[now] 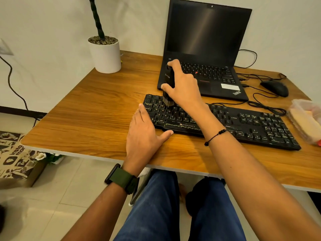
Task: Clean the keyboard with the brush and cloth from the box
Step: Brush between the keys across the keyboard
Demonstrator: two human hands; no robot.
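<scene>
A black keyboard (246, 124) lies across the wooden table (97, 110), dusty along its front edge. My right hand (184, 89) grips a black brush (169, 80) upright, its bristles down on the keys near the keyboard's upper left. My left hand (145, 134) lies flat on the table with straight fingers against the keyboard's left end, thumb along its front edge. At the far right stands a clear plastic box (307, 119) with a yellowish cloth (302, 122) inside.
An open black laptop (208, 40) stands behind the keyboard. A black mouse (275, 87) and loose cables (267, 108) lie to its right. A white plant pot (105, 54) sits at the back left. My legs are under the table's front edge.
</scene>
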